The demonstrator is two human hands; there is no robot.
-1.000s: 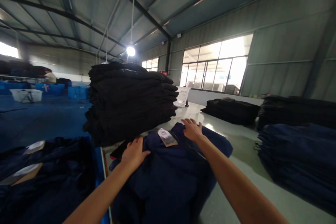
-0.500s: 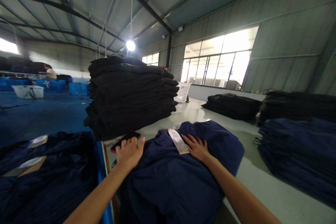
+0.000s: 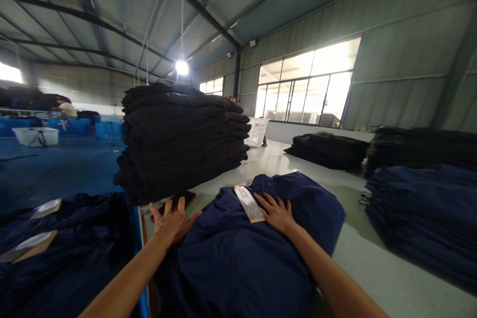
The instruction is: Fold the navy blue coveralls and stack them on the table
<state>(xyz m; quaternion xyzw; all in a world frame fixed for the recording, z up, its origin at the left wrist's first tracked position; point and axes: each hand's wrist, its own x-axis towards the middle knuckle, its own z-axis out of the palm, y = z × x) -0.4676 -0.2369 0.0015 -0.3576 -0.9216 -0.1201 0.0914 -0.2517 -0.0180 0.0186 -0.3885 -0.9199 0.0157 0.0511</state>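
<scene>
A navy garment [image 3: 238, 253] with a white and tan tag [image 3: 249, 203] lies at the table's front edge. My right hand [image 3: 276, 212] rests on it with spread fingers, just right of the tag. At the garment's left side is my left hand [image 3: 173, 221], its fingers apart and partly over a dark phone with a red edge [image 3: 188, 198]. Neither hand grips anything that shows.
A tall stack of black garments [image 3: 182, 139] stands behind the phone. Navy garments [image 3: 85, 243] fill a blue bin at left. On the pale table [image 3: 376, 253] are a navy pile [image 3: 425, 218], black piles [image 3: 328, 149] and a white basket [image 3: 257, 131]. A person [image 3: 67, 108] is far left.
My left hand has shifted left and its fingers have spread wider. My right hand stays flat on the garment. The camera view has moved slightly.
</scene>
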